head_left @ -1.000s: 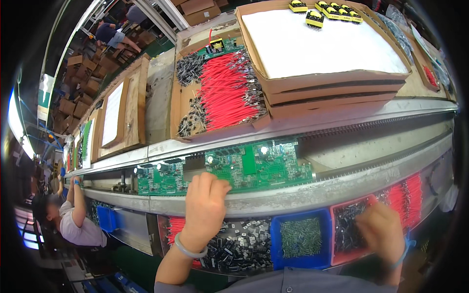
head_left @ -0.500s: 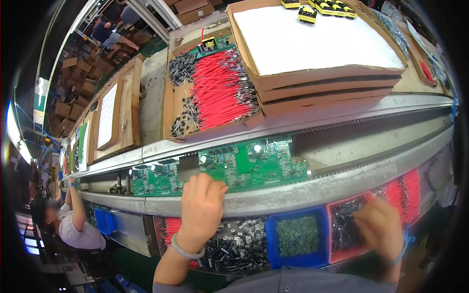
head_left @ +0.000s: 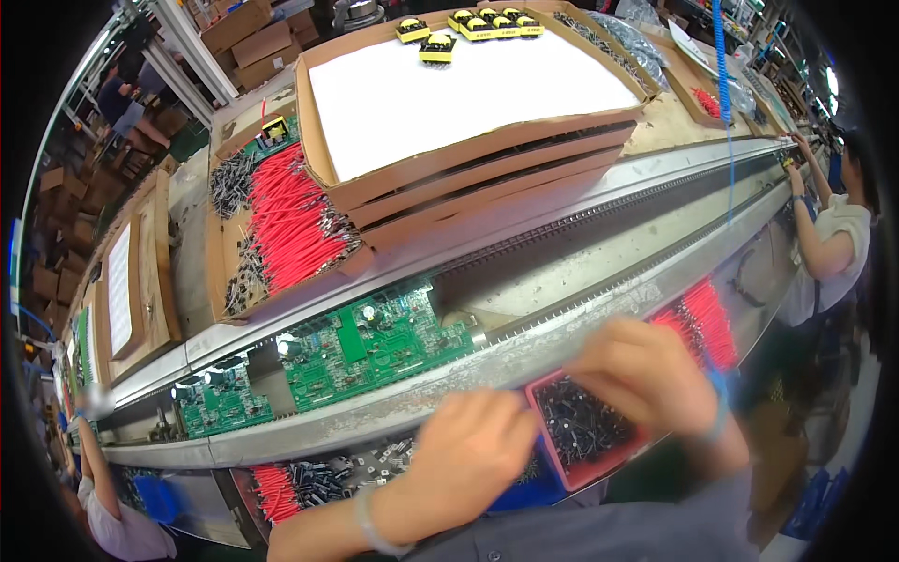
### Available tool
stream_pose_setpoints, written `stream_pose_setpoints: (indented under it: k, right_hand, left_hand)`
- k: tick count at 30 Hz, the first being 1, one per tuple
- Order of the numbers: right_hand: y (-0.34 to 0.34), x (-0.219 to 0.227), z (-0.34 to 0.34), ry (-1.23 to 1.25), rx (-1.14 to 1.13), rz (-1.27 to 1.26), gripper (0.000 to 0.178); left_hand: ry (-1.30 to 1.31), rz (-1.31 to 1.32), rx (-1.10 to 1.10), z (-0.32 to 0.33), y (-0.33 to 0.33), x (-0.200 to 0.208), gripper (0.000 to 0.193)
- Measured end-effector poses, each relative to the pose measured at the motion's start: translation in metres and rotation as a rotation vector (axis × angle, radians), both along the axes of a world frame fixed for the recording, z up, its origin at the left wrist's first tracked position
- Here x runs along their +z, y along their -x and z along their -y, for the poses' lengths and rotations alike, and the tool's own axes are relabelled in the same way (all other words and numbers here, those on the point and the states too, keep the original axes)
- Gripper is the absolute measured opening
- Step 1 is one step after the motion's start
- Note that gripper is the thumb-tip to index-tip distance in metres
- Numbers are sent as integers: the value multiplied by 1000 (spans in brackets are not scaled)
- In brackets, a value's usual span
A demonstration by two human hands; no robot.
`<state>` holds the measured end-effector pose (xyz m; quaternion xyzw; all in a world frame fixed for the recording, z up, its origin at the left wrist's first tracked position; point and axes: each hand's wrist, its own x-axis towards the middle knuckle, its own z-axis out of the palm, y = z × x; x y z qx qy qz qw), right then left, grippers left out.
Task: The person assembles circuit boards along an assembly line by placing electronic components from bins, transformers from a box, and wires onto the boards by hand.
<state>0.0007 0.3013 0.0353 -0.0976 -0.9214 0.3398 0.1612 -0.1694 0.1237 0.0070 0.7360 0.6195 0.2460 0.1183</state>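
The left hand [head_left: 476, 454] hung by the pink bin's [head_left: 552, 451] left edge, the right hand [head_left: 641, 375] over its far edge (blur hid whether either pinched anything); a knock could have spilled the black components [head_left: 585, 423] inside.

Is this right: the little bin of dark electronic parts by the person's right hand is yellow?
Not quite: the little bin of dark electronic parts by the person's right hand is pinkish-red, as the head view shows.
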Motion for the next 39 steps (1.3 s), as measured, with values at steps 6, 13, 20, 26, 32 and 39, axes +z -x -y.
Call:
stream_pose_setpoints:
  k: [6, 13, 20, 26, 32, 39]
  right_hand:
    - [46, -8, -12, 24, 91, -45, 16]
    - [105, -44, -15, -17, 180, -43, 12]
    - [117, -67, -18, -125, 207, -73, 11]
    - [118, -61, -16, -182, 215, -80, 11]
    - [114, -60, -18, -197, 248, -111, 11]
    - [115, -59, -19, -232, 265, -90, 9]
  left_hand:
    - [95, 110, -149, -52, -50, -44, 22]
    - [-117, 59, -48, -49, -56, -41, 19]
    - [-64, 0, -79, -46, -60, -41, 17]
    - [-109, -86, -118, -40, -64, -36, 19]
    - [-32, 87, -77, -20, -36, 0, 18]
    - [-26, 60, 291, 12, 34, -17, 29]
